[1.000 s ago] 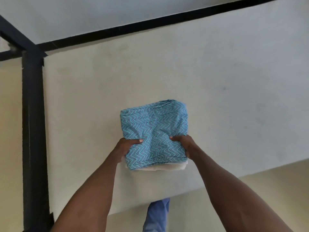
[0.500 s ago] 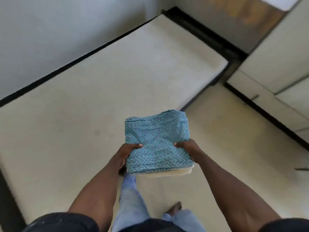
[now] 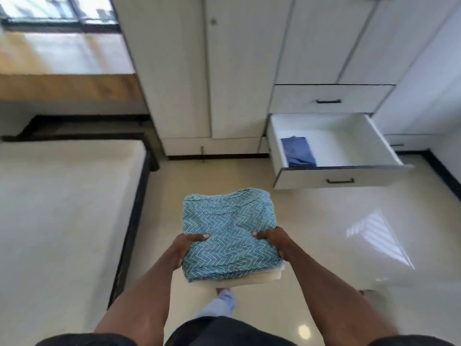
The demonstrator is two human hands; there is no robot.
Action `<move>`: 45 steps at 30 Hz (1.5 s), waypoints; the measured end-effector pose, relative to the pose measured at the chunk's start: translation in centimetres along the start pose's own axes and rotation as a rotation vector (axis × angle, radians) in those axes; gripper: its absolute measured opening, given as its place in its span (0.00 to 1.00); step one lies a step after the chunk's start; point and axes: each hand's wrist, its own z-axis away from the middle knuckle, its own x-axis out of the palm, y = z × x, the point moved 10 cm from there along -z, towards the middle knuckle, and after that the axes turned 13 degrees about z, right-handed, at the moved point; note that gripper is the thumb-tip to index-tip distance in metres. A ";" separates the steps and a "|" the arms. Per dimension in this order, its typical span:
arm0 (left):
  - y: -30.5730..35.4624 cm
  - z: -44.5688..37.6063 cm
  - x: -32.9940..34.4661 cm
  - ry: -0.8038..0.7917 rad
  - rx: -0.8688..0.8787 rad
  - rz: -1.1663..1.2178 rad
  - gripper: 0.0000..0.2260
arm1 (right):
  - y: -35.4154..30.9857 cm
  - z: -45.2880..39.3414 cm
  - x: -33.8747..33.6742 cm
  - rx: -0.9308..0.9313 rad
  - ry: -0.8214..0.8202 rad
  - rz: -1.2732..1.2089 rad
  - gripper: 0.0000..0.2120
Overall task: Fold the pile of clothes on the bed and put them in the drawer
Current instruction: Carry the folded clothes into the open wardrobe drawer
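Observation:
I carry a stack of folded clothes in front of me above the floor: a teal zigzag-patterned garment (image 3: 229, 231) lies on top of a cream one (image 3: 264, 277). My left hand (image 3: 185, 248) grips the stack's left edge, thumb on top. My right hand (image 3: 274, 242) grips the right edge the same way. Ahead to the right, the lower drawer (image 3: 336, 179) of a white wardrobe stands pulled out. A folded blue garment (image 3: 298, 151) lies in its left part; the rest of its white bottom shows bare.
The bed (image 3: 62, 208), with a bare cream mattress and black frame, is on my left. White wardrobe doors (image 3: 207, 71) rise ahead, with a closed drawer (image 3: 329, 99) above the open one. Glossy cream floor (image 3: 349, 233) lies between me and the drawer.
My view has swung from the bed round to the wardrobe and the open drawer. Both hands keep the same hold on the folded stack, which has come off the mattress.

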 end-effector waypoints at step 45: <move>10.7 -65.3 85.6 0.054 -0.145 -0.244 0.42 | -11.6 -57.3 -88.7 0.205 0.130 -0.058 0.19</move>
